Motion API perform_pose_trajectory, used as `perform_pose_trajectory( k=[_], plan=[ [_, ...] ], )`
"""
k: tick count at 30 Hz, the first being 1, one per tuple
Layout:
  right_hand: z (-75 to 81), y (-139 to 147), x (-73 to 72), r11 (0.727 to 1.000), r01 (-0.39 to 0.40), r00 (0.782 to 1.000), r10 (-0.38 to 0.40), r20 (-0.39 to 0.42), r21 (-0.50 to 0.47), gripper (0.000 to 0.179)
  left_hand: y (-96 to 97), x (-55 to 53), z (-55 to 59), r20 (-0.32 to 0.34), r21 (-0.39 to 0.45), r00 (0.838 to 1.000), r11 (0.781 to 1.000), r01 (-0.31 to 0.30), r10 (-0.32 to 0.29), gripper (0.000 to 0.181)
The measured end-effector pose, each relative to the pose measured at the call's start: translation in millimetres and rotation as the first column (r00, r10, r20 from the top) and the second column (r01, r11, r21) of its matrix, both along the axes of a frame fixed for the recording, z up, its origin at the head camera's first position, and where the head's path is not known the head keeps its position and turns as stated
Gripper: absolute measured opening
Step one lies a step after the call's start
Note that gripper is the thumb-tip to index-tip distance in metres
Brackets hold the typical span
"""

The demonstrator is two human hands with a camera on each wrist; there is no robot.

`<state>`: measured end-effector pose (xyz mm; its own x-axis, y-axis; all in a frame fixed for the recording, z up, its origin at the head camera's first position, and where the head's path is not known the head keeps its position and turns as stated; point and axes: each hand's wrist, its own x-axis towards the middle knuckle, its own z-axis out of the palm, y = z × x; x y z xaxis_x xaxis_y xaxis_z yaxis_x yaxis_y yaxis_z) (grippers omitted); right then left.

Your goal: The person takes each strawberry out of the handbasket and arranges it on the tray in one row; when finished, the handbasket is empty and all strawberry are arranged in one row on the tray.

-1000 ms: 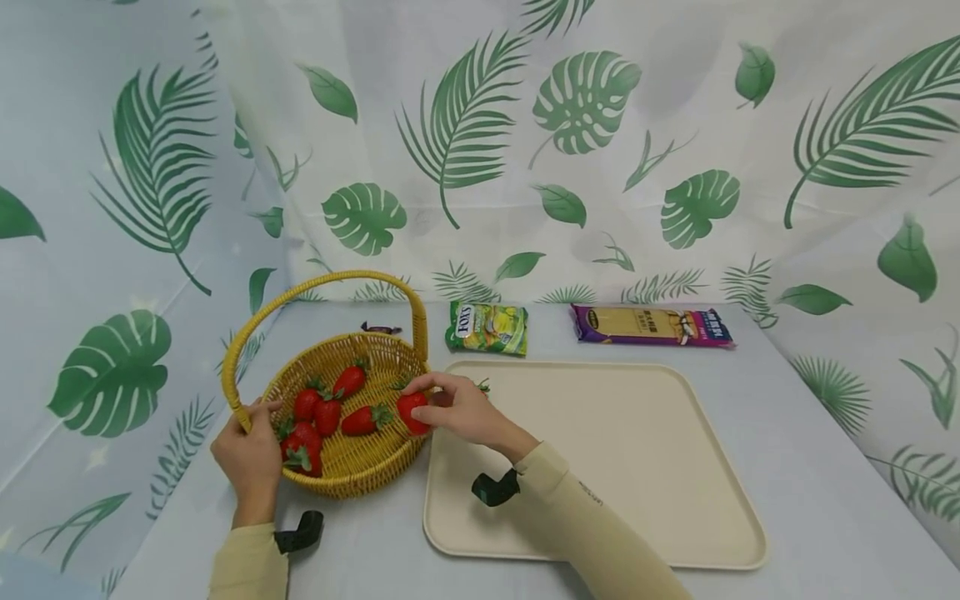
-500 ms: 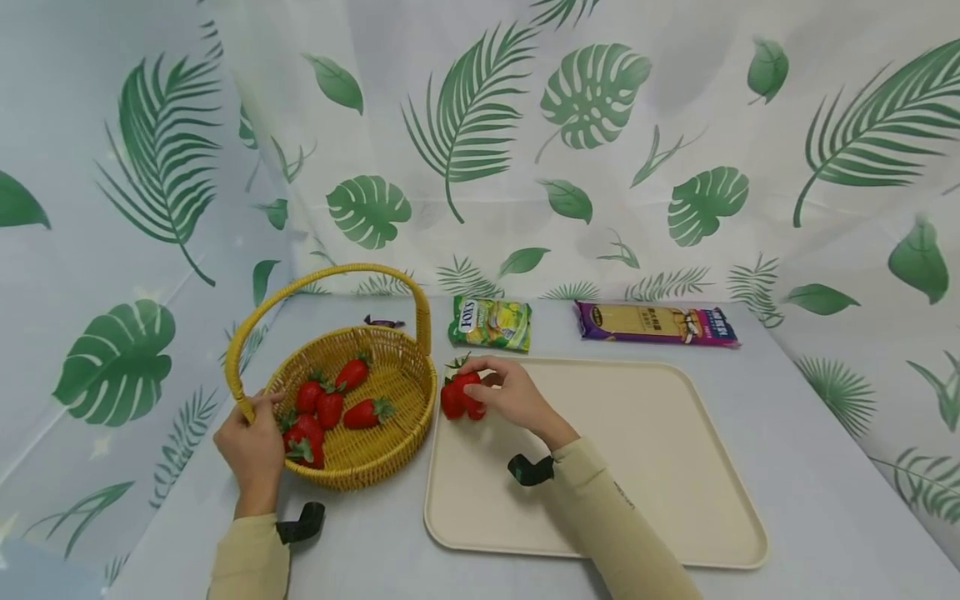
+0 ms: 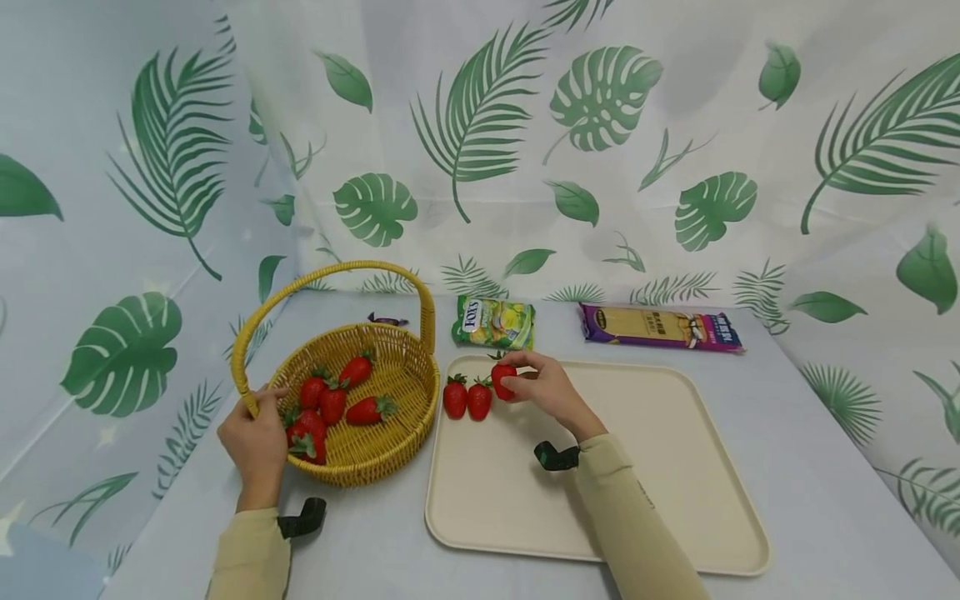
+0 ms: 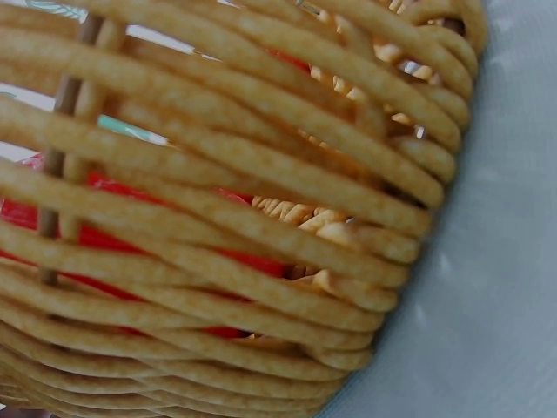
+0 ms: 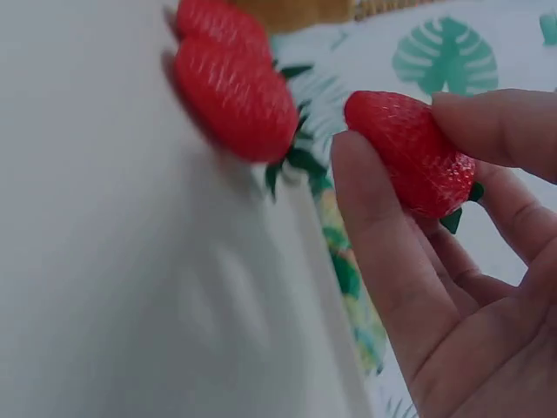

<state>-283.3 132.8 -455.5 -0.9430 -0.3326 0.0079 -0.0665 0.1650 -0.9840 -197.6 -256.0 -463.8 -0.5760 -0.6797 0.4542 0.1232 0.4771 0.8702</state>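
Fingers (image 5: 383,239) of the right hand (image 3: 551,392) pinch a strawberry (image 5: 409,148) (leafy end facing away) above the tray (image 3: 517,500), just beside two strawberries (image 3: 455,400) lying there. The left hand (image 3: 255,442) grips the basket (image 3: 360,475) at the left base of its handle (image 3: 360,265); more strawberries (image 3: 366,411) lie inside. Beyond, a green bag (image 3: 494,322) rests on the tabletop (image 3: 360,550).

Red strawberries (image 3: 480,401); yellow basket (image 3: 363,472); green leaf-patterned backdrop (image 3: 495,167).

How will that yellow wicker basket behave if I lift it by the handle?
The wicker basket is probably light, given its open weave. Its handle seems stiff, standing arched. It may tip toward the left hand, where most strawberries inside cluster.
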Motion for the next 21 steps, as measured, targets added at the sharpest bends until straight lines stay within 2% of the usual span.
perform_pose_trajectory(
  k=[4, 10, 15, 21],
  plan=[
    [-7.0, 6.5, -3.6, 0.999, 0.036, 0.998, -0.038, 0.054, 0.039, 0.030, 0.4, 0.3, 0.7, -0.012, -0.001, 1.000, 1.000, 0.007, -0.008, 0.039],
    [-14.6, 14.0, -7.7, 0.987, 0.034, 0.999, -0.041, 0.036, 0.157, 0.027, 0.7, -0.3, 0.2, -0.026, 0.003, 1.000, 1.000, 0.007, -0.007, 0.034],
    [-16.3, 16.0, -7.1, 0.975, 0.017, 0.998, -0.029, 0.049, 0.221, 0.027, 1.7, -0.7, 2.8, -0.009, -0.002, 1.000, 1.000, -0.009, 0.009, 0.032],
    [-22.3, 16.1, -6.5, 0.974, -0.005, 0.995, -0.018, 0.097, 0.225, 0.031, 1.4, 0.3, 3.0, -0.011, 0.019, 1.000, 1.000, -0.008, 0.008, 0.030]
  ],
)
